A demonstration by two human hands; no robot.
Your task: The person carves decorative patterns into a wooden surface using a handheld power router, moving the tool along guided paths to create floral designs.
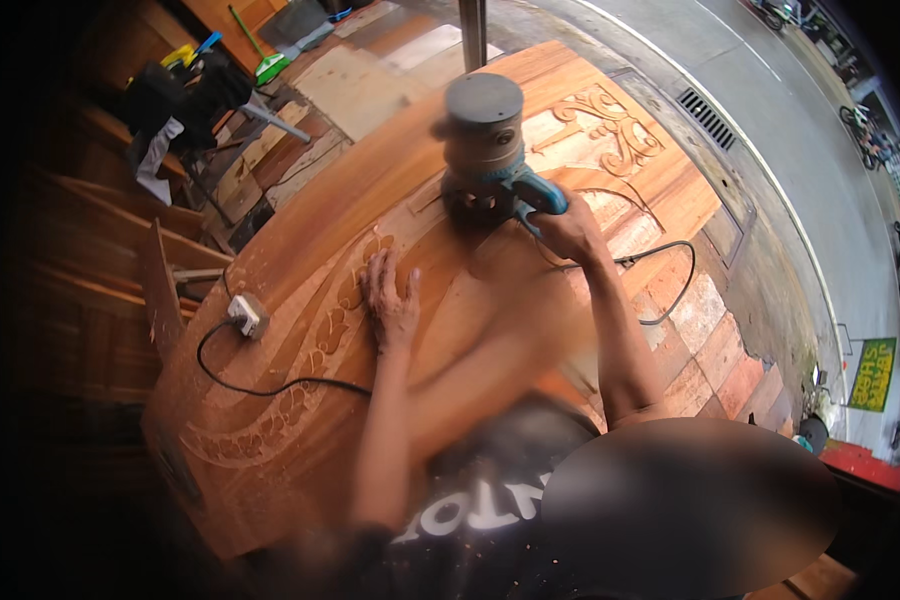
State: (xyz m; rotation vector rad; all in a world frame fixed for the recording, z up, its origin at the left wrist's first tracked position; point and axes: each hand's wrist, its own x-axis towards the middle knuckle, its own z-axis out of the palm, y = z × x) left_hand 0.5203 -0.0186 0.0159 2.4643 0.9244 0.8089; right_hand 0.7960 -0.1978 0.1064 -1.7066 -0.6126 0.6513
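My right hand [567, 228] is wrapped round the blue side handle of a router [483, 125], a power tool with a grey round top. The router stands upright on a large carved wooden panel [300, 235]; its base is blurred, so the bit is hidden. To its left, my left hand [394, 300] lies palm down on the panel, fingers spread, beside a band of carved leaf pattern [320, 345]. It holds nothing. Raised scrollwork [620, 130] shows at the panel's far right.
A white socket block [247, 316] with a black cord [280, 388] lies on the panel's left. Another cord loop [692, 270] hangs past the right edge. Wooden boards [120, 260] and a green brush [270, 67] are at left; a road [760, 110] runs along the right.
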